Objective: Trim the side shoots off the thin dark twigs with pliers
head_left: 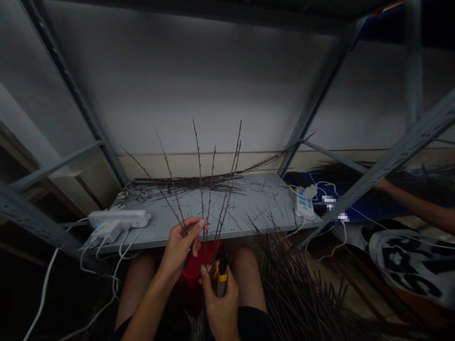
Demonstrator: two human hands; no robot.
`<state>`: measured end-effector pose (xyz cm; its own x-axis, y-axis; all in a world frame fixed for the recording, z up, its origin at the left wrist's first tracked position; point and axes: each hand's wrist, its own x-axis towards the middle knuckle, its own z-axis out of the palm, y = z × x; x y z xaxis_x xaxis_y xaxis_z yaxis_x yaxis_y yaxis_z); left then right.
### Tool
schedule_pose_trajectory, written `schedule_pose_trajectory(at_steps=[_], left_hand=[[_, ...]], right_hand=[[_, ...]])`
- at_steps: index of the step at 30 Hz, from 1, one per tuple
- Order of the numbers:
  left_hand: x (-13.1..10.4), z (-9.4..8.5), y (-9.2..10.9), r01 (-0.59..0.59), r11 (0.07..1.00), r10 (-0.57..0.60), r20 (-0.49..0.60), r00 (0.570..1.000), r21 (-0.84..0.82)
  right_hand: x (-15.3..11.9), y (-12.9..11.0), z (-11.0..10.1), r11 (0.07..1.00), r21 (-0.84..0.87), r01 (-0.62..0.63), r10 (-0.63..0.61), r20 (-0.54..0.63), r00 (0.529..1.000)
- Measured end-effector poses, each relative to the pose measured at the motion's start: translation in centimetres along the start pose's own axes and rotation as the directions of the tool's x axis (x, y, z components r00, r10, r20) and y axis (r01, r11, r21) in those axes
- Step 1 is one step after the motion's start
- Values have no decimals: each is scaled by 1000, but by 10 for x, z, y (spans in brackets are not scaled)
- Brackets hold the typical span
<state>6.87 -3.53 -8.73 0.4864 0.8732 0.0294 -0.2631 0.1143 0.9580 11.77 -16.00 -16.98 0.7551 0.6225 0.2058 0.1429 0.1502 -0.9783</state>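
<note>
Thin dark budded twigs (pixel 199 161) fan upward in front of me, their tips above the shelf. My left hand (pixel 181 244) is closed on twigs, with thumb and fingers pinched around the stems. Lower and to the right, my right hand (pixel 222 303) is closed around the bottom ends of the twigs. It also holds a yellow-and-black tool (pixel 221 279), which looks like a utility knife, upright against the palm. Its blade cannot be made out. Under my hands, between my knees, is a red object (pixel 192 277), partly hidden.
More twigs (pixel 185 182) lie along the back of the grey metal shelf (pixel 256 208). A large twig bundle (pixel 302 289) stands at my right. White power strips (pixel 119 218) with cables sit at both shelf ends. Another person's arm (pixel 419 203) reaches in at right.
</note>
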Motion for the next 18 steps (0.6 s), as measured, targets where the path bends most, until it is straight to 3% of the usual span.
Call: schedule_pose_trajectory(at_steps=[4, 8, 13, 15, 18], left_hand=[[2, 6, 11, -25, 1000, 25, -4, 1000, 17], [3, 9, 24, -7, 997, 4, 39, 999, 79], [2, 12, 33, -26, 987, 12, 85, 996, 161], [0, 14, 35, -9, 988, -6, 99, 995, 154], [-4, 16, 38, 11, 991, -27, 119, 993, 131]], right_hand=[[10, -3, -11, 998, -34, 58, -56, 60, 997], [50, -29, -40, 926, -229, 301, -276, 135, 952], [111, -86, -63, 618, -440, 652, -527, 384, 758], [130, -103, -64, 457, -509, 730, -555, 478, 681], [151, -115, -63, 247, -581, 776, -536, 586, 608]])
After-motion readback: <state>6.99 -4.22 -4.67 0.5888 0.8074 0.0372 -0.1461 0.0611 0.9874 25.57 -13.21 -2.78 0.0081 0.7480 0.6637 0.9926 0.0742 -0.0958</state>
